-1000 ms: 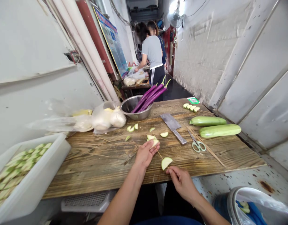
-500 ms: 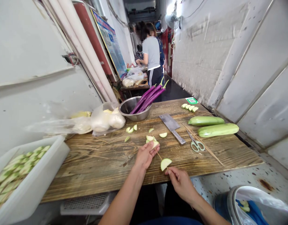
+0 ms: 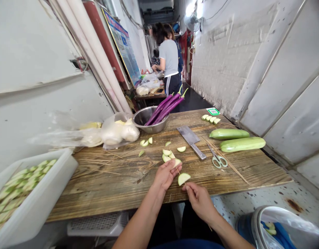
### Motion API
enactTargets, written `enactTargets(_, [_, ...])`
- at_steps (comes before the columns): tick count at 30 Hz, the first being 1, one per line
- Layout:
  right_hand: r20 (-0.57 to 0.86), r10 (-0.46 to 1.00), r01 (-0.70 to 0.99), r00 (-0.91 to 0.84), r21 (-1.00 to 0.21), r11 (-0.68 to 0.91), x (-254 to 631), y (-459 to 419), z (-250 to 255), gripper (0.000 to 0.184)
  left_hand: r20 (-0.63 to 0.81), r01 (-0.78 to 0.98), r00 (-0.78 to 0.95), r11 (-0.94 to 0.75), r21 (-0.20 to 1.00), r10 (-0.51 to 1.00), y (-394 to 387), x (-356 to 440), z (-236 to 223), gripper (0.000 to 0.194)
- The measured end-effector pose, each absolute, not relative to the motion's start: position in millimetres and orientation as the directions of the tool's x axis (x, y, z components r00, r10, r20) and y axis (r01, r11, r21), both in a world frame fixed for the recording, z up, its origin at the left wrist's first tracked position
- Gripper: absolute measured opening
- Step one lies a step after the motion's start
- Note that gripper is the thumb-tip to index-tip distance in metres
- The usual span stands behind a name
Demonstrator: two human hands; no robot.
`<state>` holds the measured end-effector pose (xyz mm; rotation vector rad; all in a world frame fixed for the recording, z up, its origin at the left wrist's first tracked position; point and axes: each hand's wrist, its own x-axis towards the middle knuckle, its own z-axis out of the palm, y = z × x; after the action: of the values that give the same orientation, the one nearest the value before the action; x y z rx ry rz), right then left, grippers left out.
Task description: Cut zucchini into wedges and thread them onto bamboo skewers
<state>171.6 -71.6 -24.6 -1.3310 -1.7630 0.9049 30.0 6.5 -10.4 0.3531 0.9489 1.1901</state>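
Observation:
My left hand (image 3: pixel 166 174) pinches a pale green zucchini slice (image 3: pixel 177 162) above the table's near middle. A thin wooden skewer (image 3: pixel 177 170) runs from that slice toward my right hand (image 3: pixel 200 200), whose closed fingers grip its lower end. Threaded on the skewer between both hands is a half-round zucchini piece (image 3: pixel 184 179). Whether the skewer has pierced the left-hand slice is hidden by my fingers. Just beyond my left hand lie several loose slices (image 3: pixel 166 152), and another slice (image 3: pixel 181 149) rests to their right.
A cleaver (image 3: pixel 189 135), green-handled scissors (image 3: pixel 218 160) and two whole zucchinis (image 3: pixel 242 144) lie on the right. A steel bowl (image 3: pixel 151 129) holds eggplants (image 3: pixel 164 110). At left are loose skewers (image 3: pixel 97 161) and a white bin (image 3: pixel 53 185). A person (image 3: pixel 169 57) stands beyond.
My left hand has moved slightly right and down toward the skewered piece, bringing its slice along the skewer. My right hand has stayed nearly in place.

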Motion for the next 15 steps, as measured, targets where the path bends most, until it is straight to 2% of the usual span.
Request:
enactTargets(10, [0.195,0.96,0.485,-0.203,-0.831,0.272,173.3,-73.6,-30.3,0.03,-0.311,-0.618,0.1,0.304,0.725,0.945,-1.4,31.5,-1.4,0.014])
enactTargets(15, [0.223,0.952,0.524,-0.211,-0.796,0.303,173.9,-76.2,-32.2,0.029,-0.323,-0.602,0.108,0.321,0.731,0.94,-5.9,34.9,-2.1,0.017])
